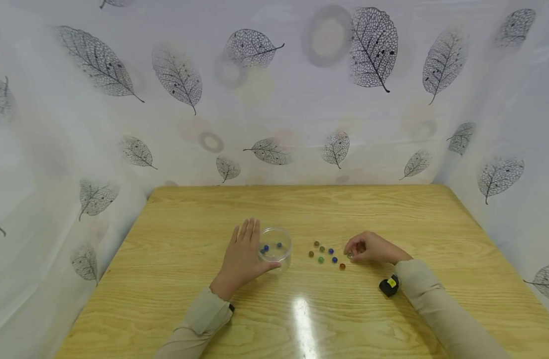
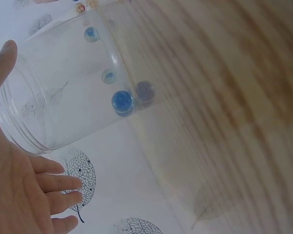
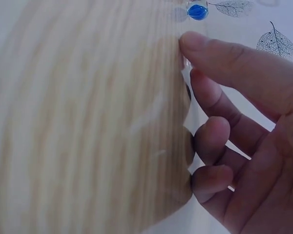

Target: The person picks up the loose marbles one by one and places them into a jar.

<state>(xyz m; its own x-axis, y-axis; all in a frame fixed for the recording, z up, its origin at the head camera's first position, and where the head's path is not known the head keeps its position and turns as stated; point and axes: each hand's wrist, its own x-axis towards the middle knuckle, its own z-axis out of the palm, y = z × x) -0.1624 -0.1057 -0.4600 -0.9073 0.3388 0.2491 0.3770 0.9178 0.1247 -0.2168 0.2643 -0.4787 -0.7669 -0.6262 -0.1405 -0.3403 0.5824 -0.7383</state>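
Found white sheeting [image 1: 297, 114] closing off the room at 9, 12 and 3 o'clock, printed with dark skeleton leaves [image 1: 374, 47] and faint rings. Found one table [image 1: 203, 209] below, of pale grained wood, bearing a bright glare streak [image 1: 304, 324] at 6 o'clock. Noted two light sleeves [image 1: 440, 304], entering from 7 and 5 o'clock. Observed left hand [image 1: 243, 254] with fingers straight and thumb spread, set around one clear round jar [image 2: 78, 112] from 6 to 10 o'clock of its rim. Observed right hand [image 1: 373, 248] at 3 o'clock of the jar, pinching one clear marble [image 1: 350, 255] between thumb and forefinger, low by the table. Recorded jar as upright, at 11 o'clock of table centre. Noted black unit [image 1: 389, 285] with yellow label at right cuff. Counted eleven marbles in all: three inside the jar, blue [image 1: 266, 248] and paler blue [image 2: 91, 34]; one in the right hand; seven loose between jar and right hand, comprising two blue [image 1: 331, 251], one green [image 1: 321, 260], one orange-red [image 1: 343, 267], three brownish [image 1: 311, 254].
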